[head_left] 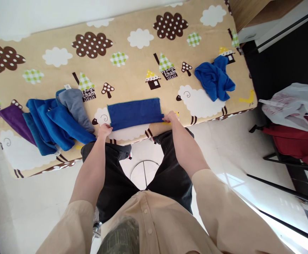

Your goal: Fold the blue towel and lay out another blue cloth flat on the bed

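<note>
A dark blue cloth lies as a flat, folded strip on the padded bench, close to its front edge. My left hand pinches the strip's near left corner. At the near right corner, my right hand has its fingers closed on the same cloth. To the left, a row of overlapping cloths in blue, purple and grey rests on the bench. A crumpled bright blue cloth sits to the right, beyond my right hand.
A beige cover printed with sheep, clouds and houses wraps the bench. On the right are a white plastic bag, red fabric and a black metal frame. My legs straddle a round metal base on the floor.
</note>
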The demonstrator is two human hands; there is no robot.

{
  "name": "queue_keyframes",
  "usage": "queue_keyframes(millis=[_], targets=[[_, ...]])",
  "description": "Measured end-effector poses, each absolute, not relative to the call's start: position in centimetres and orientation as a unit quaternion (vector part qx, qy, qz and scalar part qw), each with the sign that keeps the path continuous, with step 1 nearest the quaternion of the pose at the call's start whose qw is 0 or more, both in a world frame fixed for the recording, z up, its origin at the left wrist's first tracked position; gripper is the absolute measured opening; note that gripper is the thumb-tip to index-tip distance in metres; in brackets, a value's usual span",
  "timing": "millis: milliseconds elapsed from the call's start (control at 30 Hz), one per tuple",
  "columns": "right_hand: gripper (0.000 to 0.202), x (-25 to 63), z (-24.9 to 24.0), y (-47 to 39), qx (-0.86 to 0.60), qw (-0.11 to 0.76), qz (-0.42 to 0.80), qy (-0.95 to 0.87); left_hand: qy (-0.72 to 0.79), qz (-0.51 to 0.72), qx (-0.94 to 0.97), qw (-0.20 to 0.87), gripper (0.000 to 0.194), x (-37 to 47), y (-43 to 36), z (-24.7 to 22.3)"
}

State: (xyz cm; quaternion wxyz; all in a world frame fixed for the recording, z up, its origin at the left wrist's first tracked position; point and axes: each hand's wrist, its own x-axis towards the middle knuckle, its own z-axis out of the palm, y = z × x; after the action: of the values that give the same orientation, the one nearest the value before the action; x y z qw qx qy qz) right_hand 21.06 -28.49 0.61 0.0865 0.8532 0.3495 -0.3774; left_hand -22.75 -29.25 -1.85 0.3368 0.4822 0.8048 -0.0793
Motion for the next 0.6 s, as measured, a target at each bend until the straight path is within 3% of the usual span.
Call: queue_keyframes(millis=[233, 367, 467, 600], targets=[[0.026, 21.4, 0.5, -28.8, 0.829, 0.086, -0.408, 0.373, 0.777, -0.024, 0.559, 0.289, 0.024, -21.8, -29.8, 0.6], [0.019, 21.4, 1.1, -29.4, 0.803, -0.022, -0.336, 0.492, 0.716, 0.021, 0.650, 0.256, 0.016, -21.5, -30.0, 1.1], [0.022, 21.3, 1.5, -29.7, 0.771, -0.098, -0.307, 0.550, 0.683, 0.018, 0.681, 0.265, 0.024, -21.2, -30.1, 1.2], [0.029, 21.3, 1.5, -30.1, 0.730, -0.089, -0.350, 0.581, 0.663, -0.014, 0.698, 0.270, 0.041, -21.1, -30.2, 1.1]])
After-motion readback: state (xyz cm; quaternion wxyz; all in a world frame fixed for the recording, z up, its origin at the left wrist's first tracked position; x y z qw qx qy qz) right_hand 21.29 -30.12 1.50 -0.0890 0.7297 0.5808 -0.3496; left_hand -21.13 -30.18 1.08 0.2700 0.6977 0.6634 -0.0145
